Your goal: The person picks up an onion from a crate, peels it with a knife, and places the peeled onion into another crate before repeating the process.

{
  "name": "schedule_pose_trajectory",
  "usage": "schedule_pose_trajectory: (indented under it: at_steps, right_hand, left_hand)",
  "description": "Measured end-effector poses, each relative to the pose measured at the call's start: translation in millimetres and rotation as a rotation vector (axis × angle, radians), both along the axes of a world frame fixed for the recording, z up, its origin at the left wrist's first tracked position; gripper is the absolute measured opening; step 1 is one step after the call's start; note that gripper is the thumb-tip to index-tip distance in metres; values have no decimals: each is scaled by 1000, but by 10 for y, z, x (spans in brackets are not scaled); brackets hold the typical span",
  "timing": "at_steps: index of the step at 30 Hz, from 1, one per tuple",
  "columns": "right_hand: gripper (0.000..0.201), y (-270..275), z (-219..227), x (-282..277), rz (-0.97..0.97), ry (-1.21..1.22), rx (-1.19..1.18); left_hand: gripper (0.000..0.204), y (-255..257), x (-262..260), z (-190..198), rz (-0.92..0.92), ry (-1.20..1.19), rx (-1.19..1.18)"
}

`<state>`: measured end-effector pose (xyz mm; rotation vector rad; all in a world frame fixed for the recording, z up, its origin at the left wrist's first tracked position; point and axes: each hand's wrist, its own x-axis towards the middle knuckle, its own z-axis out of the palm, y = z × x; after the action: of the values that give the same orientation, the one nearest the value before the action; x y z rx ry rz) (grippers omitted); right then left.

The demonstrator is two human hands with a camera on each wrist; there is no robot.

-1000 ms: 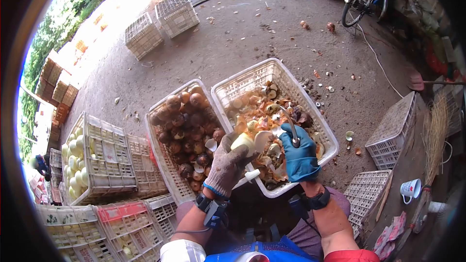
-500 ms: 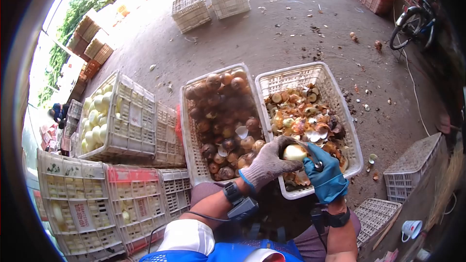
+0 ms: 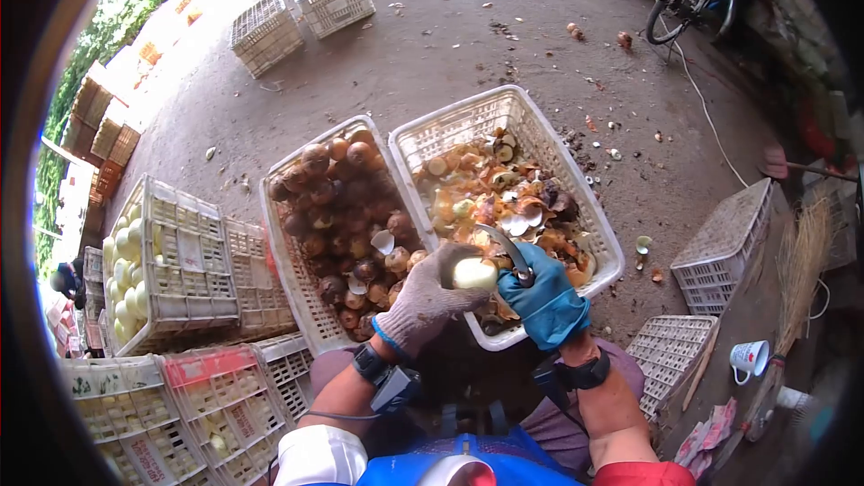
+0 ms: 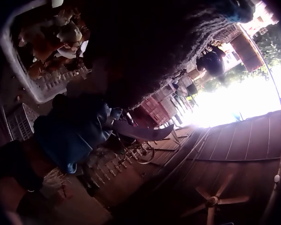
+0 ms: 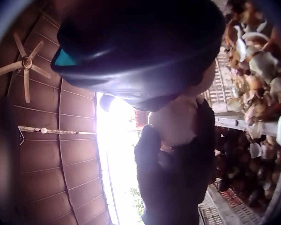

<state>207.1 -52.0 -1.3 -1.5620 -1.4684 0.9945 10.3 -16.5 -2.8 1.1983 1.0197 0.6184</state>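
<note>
My left hand [image 3: 425, 292], in a pale knit glove with a blue cuff, grips a mostly peeled white onion [image 3: 474, 274] over the near edge of the bins. My right hand [image 3: 545, 295], in a blue rubber glove, holds a knife with a curved blade [image 3: 506, 247] close beside the onion. In the left wrist view the blade [image 4: 143, 131] juts from the blue glove [image 4: 77, 133]. The right wrist view shows the pale onion [image 5: 174, 121] between the dark, shadowed left-hand fingers and the right glove. A white bin [image 3: 576, 171] of skins and scraps lies beneath the hands.
Left of the scrap bin is a crate [image 3: 274, 216] of unpeeled brown onions [image 3: 337, 198]. Farther left, a crate [image 3: 193, 265] holds peeled onions [image 3: 126, 270], with more crates nearer. At right are crates [image 3: 720, 243], a mug [image 3: 749, 360] and a straw broom [image 3: 805, 270].
The view swung left and then back. The knife crossed the onion half a second ago and now sits at its right side. Both hands have kept their grips.
</note>
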Motion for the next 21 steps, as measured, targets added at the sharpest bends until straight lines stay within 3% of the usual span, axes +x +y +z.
schedule_pose_trajectory:
  at_steps: [3, 7, 10, 11, 17, 20, 21]
  right_hand:
    - [29, 9, 26, -44, -63, -14, -5]
    - [28, 28, -78, -101, -96, -70, 97]
    - [27, 13, -45, -102, -115, -4, 51]
    - [26, 12, -28, -92, -123, 28, 19]
    - [23, 39, -201, 54, -280, 87, 22]
    - [24, 77, -142, 131, -254, -13, 6]
    - [30, 73, -113, 143, -263, 65, -85]
  left_hand:
    - [59, 19, 5, -64, 59, -40, -27]
    - [58, -7, 63, -126, 102, 91, 49]
    - [56, -14, 82, -180, 186, 47, -42]
    - [53, 2, 64, -338, 202, 16, -20]
    - [51, 16, 40, -294, 223, -256, -177]
    - [56, 44, 22, -308, 246, -437, -281]
    - [58, 52, 19, -308, 259, -499, -321]
